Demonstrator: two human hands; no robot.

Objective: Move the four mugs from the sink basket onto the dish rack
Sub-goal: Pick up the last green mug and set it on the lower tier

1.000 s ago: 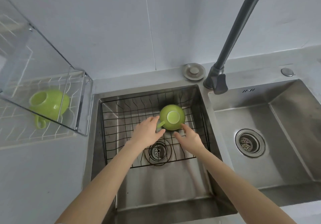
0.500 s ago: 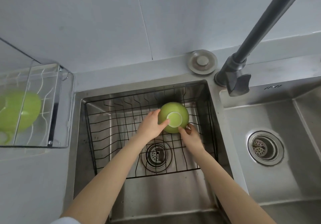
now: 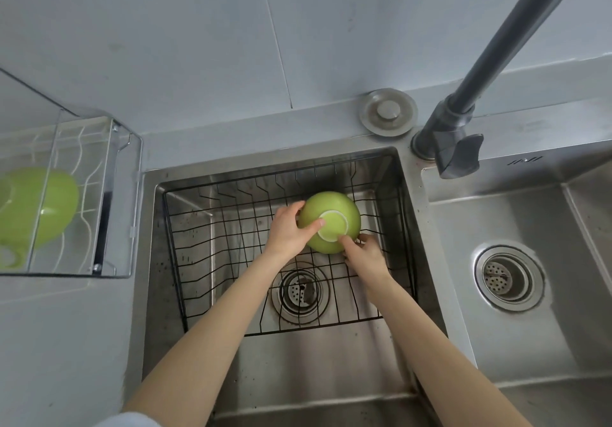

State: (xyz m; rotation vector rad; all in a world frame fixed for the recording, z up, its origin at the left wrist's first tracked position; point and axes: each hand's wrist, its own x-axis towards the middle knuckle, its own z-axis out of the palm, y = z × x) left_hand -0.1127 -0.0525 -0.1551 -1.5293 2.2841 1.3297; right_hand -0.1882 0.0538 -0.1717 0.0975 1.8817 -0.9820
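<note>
A green mug (image 3: 334,211) sits upside down in the black wire sink basket (image 3: 205,261), its pale base ring facing me. My left hand (image 3: 289,231) wraps the mug's left side, thumb on the base ring; the handle is hidden under it. My right hand (image 3: 366,256) touches the mug's lower right edge with its fingertips. A second green mug (image 3: 36,208) lies on the white wire dish rack (image 3: 89,175) at the far left, seen through a clear panel.
The basket rests in the left steel basin over a drain (image 3: 299,289). A dark faucet (image 3: 463,128) rises at the upper right, beside a round sink plug (image 3: 387,112). The right basin (image 3: 510,277) holds only its strainer. Grey counter surrounds the rack.
Both hands have closed in on the mug: the left now wraps its side with the thumb on the base, the right touches its lower edge. My view has shifted nearer and rightward.
</note>
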